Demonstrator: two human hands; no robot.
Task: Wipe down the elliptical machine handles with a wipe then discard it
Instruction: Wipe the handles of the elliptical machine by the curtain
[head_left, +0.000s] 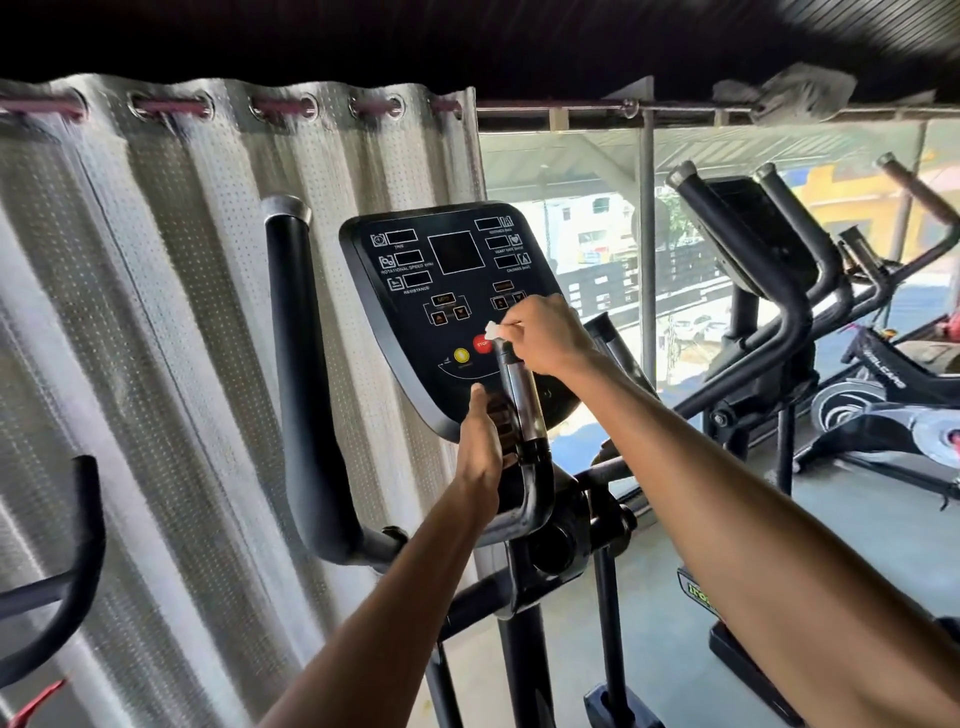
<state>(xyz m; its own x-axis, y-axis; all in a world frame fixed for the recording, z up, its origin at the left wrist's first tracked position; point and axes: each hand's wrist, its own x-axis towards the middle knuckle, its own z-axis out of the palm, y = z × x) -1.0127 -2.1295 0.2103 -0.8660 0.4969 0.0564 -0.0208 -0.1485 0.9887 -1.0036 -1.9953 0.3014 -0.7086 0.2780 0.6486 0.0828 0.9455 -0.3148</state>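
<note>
Right hand (545, 338) pinching small white wipe (491, 328) in its fingers (514, 318) at top of chrome handle (522, 395), black console (415, 291) behind, left hand (480, 447) lower down, curled round same handle, grey curtain (156, 312) at left

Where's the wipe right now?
Centre of the head view: the wipe is pinched in the right hand atop the short chrome handle, beside the red button.
</note>
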